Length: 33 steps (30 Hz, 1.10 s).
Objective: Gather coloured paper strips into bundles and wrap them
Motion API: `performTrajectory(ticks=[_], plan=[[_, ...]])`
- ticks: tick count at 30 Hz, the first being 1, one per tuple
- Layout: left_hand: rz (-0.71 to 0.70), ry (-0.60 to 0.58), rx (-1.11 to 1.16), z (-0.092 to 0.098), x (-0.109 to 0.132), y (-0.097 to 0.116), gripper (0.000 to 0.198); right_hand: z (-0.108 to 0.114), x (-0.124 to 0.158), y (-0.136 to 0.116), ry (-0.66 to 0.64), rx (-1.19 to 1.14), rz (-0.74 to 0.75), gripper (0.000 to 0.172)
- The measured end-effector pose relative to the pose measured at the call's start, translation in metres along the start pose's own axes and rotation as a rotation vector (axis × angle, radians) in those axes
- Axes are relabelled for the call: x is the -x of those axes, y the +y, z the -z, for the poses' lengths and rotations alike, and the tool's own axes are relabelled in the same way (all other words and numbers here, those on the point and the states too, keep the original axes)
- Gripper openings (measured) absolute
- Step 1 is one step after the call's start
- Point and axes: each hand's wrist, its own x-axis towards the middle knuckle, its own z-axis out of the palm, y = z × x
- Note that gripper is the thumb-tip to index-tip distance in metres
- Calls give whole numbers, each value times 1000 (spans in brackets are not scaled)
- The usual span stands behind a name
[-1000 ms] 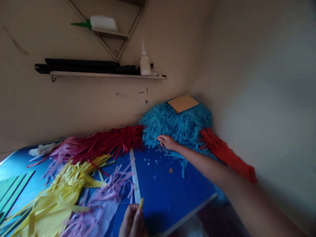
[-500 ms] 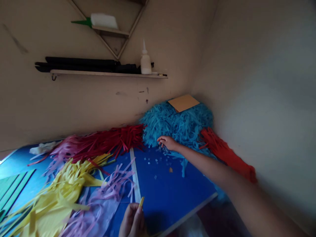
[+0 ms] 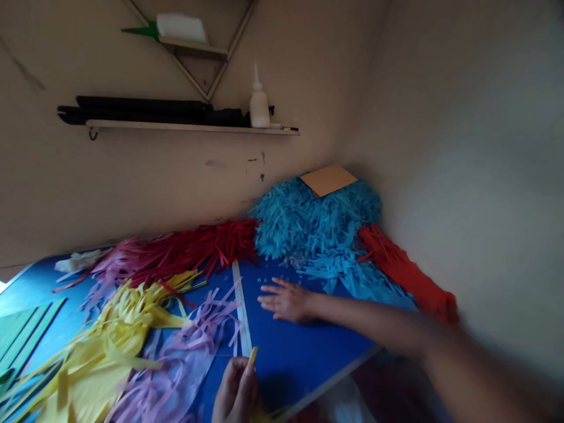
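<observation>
My left hand [image 3: 235, 388] is closed at the bottom of the view, thumb and fingers pinching a yellow paper strip [image 3: 253, 355] whose tip sticks up. Fingers spread, my right hand [image 3: 286, 301] is over the blue tabletop [image 3: 299, 352], palm down; whether it presses on the surface I cannot tell. Small clear plastic pieces [image 3: 294, 261] lie in a little pile beyond it, with several scattered nearer. Just left of my left hand lies fringed lilac paper [image 3: 189, 358]. Yellow fringed paper [image 3: 123, 323] is farther left.
Blue fringed paper [image 3: 308, 220] is heaped in the corner under an orange card [image 3: 328, 179]. Red fringe [image 3: 194, 249] runs along the wall; orange-red fringe [image 3: 405, 270] lies right. Green sheets [image 3: 26, 335] are far left. A wall shelf [image 3: 189, 127] carries a white bottle [image 3: 259, 107].
My right hand has come nearer from the plastic pieces, and its fingers have spread out flat. My left hand stays in place with the yellow strip.
</observation>
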Motion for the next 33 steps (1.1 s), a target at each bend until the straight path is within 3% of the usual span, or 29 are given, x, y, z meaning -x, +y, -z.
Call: performTrajectory(ticks=[2, 4, 7, 10, 14, 16, 20, 22, 28, 33], plan=[[-4, 11, -21, 0, 1, 3, 47, 17, 2, 7, 88, 26, -145, 37], [-6, -3, -49, 0, 3, 6, 47, 35, 10, -2, 141, -40, -241, 30], [-9, -47, -87, 0, 4, 10, 47, 47, 33, -43, 5, -274, -167, 18], [-5, -25, -114, 0, 4, 12, 48, 37, 61, -89, -144, -397, -121, 24], [-34, -14, -143, 0, 0, 10, 50, 13, 81, -117, -154, -391, -253, 14], [-74, -33, -178, 1, 0, 11, 49, 9, 81, -119, -56, -488, -311, 10], [-236, -140, -376, -1, 12, 22, 37, 26, 69, -124, 408, -1044, -600, 12], [-351, -202, -506, -5, 24, 32, 30, 40, 64, -132, 566, -1269, -664, 18], [-687, -240, -780, -27, 63, 57, 16, 58, 63, -168, 774, -1378, -670, 15], [-785, -165, -880, -34, 78, 50, 13, 57, 71, -183, 825, -1424, -728, 12]])
